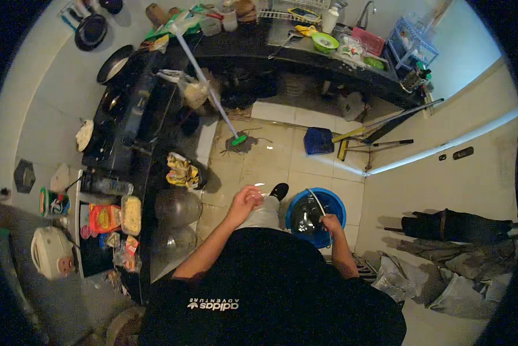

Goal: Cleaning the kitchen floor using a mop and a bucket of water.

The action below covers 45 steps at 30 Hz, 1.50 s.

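Observation:
My right hand [331, 222] grips the pale handle [317, 201] of a blue bucket [342, 203], which stands on the tiled floor to the right of my feet. Inside the bucket is dark, shiny liquid [304, 214]. My left hand [248, 201] hovers over my light trousers, fingers loosely curved and somewhat blurred, with nothing plainly in it. Farther ahead, a mop [239, 139] with a green head and grey strands rests on the floor. Its long pole [203, 78] leans on the dark counter.
A blue dustpan [318, 140] and a yellow floor squeegee [343, 150] stand near the right wall. A packed bag [183, 172] and gas cylinders [179, 209] sit at left. Dishes, including a green bowl [325, 42], crowd the dark counter [241, 45]. A folded umbrella [453, 227] hangs at right.

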Available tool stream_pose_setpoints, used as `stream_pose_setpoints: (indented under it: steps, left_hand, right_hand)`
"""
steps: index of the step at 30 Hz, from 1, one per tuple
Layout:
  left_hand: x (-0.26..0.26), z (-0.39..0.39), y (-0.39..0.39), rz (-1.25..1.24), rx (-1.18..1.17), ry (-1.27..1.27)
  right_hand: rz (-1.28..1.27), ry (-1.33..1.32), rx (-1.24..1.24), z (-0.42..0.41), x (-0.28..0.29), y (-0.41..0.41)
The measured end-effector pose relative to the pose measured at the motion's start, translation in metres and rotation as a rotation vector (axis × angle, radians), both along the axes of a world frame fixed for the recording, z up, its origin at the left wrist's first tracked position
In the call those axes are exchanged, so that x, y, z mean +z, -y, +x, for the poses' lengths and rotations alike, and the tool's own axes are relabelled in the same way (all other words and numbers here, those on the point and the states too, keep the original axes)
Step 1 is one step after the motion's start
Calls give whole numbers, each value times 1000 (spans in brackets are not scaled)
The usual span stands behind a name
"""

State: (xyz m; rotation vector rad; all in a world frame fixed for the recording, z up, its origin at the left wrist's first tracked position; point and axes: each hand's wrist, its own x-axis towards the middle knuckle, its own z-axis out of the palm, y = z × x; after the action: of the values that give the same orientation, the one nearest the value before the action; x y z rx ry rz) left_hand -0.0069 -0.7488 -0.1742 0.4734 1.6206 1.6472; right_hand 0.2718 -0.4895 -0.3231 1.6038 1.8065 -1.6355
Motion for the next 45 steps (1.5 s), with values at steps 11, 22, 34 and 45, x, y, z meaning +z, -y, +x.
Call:
stream_pose_setpoints:
  steps: [11, 22, 34, 45]
  left_hand:
    - [-74, -53, -141, 33, -389, 157]
    - [-131, -92, -203, -181, -383, 309]
    - [-125, -39, -169, -201, 59, 250]
    - [-140, 81, -266, -50, 138, 722]
  right_hand:
    - [386, -214, 655, 48, -121, -104]
    - [817, -593, 979, 27, -274, -146]
    - [611, -173, 1315, -185, -216, -147]
    - [712, -110, 2156, -288, -292, -231]
